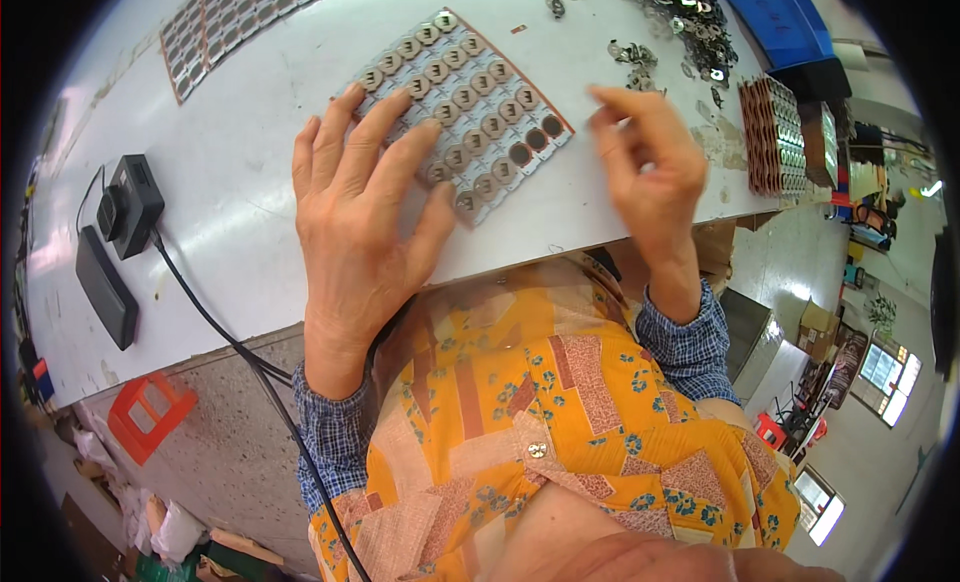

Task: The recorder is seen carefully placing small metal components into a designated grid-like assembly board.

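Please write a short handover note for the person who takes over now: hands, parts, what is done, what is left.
Left hand: flat, fingers spread, pressing on the sheet of round parts.
Right hand: raised just right of the sheet, fingers pinched; whether it holds a part cannot be seen.
Done: most cells hold a light part.
Left: a few dark cells at the sheet's right edge.
Loose metal pieces lie beyond; stacked sheets far right.

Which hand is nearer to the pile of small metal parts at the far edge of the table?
Right. The right hand hovers just below the pile of small metal parts; the left hand rests on the grid sheet, farther left.
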`<state>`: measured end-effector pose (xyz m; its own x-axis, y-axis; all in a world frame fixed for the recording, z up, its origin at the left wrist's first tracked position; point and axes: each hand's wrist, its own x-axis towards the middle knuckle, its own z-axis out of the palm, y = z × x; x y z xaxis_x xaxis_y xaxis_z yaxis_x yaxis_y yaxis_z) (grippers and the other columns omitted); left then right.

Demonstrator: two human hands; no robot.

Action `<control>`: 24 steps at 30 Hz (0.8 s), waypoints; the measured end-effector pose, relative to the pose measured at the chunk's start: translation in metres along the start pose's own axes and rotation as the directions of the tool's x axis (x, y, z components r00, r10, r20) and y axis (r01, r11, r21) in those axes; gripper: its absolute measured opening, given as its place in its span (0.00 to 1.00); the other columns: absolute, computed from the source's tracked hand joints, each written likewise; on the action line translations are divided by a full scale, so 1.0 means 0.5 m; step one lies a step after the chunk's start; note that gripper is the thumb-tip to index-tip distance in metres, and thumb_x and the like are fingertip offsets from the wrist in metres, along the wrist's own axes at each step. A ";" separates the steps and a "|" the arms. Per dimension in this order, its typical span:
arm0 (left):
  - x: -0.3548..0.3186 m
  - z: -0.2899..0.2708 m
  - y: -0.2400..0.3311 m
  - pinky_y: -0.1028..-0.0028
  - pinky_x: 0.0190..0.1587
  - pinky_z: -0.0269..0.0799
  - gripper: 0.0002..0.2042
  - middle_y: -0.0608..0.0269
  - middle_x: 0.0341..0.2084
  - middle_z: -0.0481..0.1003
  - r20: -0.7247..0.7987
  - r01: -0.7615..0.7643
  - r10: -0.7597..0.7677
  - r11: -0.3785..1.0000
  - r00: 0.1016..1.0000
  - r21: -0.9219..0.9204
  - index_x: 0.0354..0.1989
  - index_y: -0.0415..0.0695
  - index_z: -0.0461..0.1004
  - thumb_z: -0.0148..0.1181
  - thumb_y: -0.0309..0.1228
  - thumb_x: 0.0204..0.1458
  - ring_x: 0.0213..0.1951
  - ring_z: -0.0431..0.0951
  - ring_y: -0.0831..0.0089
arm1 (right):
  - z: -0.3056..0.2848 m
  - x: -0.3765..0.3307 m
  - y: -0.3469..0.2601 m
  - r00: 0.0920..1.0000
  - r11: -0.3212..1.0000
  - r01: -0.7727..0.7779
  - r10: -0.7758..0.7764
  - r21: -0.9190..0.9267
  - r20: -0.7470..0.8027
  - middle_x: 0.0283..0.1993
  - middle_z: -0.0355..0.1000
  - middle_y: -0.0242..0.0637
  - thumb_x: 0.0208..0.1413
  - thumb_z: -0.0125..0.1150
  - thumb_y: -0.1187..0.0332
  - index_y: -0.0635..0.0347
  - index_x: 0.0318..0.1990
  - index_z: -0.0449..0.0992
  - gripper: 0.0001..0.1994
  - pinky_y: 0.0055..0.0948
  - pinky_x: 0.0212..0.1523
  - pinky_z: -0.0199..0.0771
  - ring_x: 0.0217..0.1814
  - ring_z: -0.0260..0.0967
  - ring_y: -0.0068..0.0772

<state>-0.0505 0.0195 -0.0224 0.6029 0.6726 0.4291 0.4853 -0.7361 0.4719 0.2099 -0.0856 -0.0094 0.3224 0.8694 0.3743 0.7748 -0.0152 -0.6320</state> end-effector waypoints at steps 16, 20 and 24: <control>0.000 0.004 -0.004 0.44 0.78 0.59 0.22 0.54 0.65 0.80 -0.012 -0.010 0.010 1.000 1.000 -0.006 0.56 0.46 0.85 0.74 0.29 0.50 0.74 0.71 0.45 | -0.042 -0.001 0.072 0.995 0.978 -0.088 0.095 0.190 -0.026 0.46 0.81 0.31 0.60 0.70 0.84 0.60 0.50 0.87 0.13 0.20 0.36 0.74 0.34 0.75 0.17; -0.002 -0.001 -0.002 0.45 0.79 0.59 0.24 0.56 0.68 0.80 0.007 0.010 -0.010 1.000 1.000 0.001 0.58 0.46 0.86 0.71 0.26 0.49 0.77 0.69 0.49 | -0.046 -0.018 0.045 0.985 0.983 0.171 -0.169 -0.069 0.033 0.49 0.82 0.32 0.57 0.71 0.86 0.61 0.51 0.87 0.15 0.23 0.43 0.79 0.41 0.78 0.21; -0.002 0.000 -0.001 0.45 0.79 0.58 0.24 0.56 0.68 0.80 0.011 0.014 -0.014 1.000 1.000 0.006 0.58 0.46 0.86 0.72 0.26 0.50 0.77 0.69 0.49 | -0.052 -0.044 0.032 0.997 0.997 0.073 -0.074 0.031 0.026 0.50 0.82 0.34 0.56 0.72 0.86 0.61 0.52 0.87 0.17 0.25 0.46 0.81 0.43 0.79 0.24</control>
<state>-0.0514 0.0190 -0.0231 0.6027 0.6822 0.4140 0.4979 -0.7269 0.4730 0.2297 -0.1178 -0.0100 0.2504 0.8806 0.4023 0.7792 0.0633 -0.6236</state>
